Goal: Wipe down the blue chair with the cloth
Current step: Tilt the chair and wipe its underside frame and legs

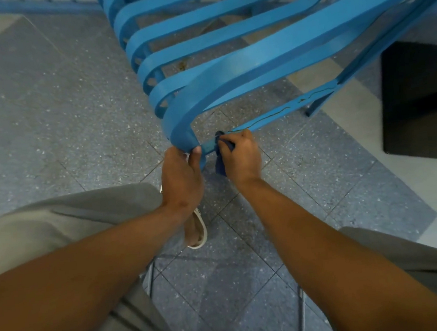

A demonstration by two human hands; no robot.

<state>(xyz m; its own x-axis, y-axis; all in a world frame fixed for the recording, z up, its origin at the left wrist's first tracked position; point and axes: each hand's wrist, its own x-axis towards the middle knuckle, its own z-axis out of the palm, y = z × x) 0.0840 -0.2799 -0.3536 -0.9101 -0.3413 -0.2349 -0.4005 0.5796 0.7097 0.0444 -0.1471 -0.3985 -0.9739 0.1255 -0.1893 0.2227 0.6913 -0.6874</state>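
Observation:
The blue chair (243, 65) with curved slats fills the upper middle and right, tilted toward me. My left hand (181, 179) grips the bent corner of its nearest slat, thumb on the right side. Just to the right, my right hand (241, 155) holds a dark blue cloth (221, 162) bunched in its fingers and presses it against the thin lower rail of the chair. Part of the cloth hangs down below the rail.
Speckled grey tile floor (62, 113) lies all around. A black block-like object (420, 100) stands at the right. My grey-trousered knees (59, 226) and a foot in a white sandal (197, 233) sit below the hands. Thin metal legs (150, 277) show beneath me.

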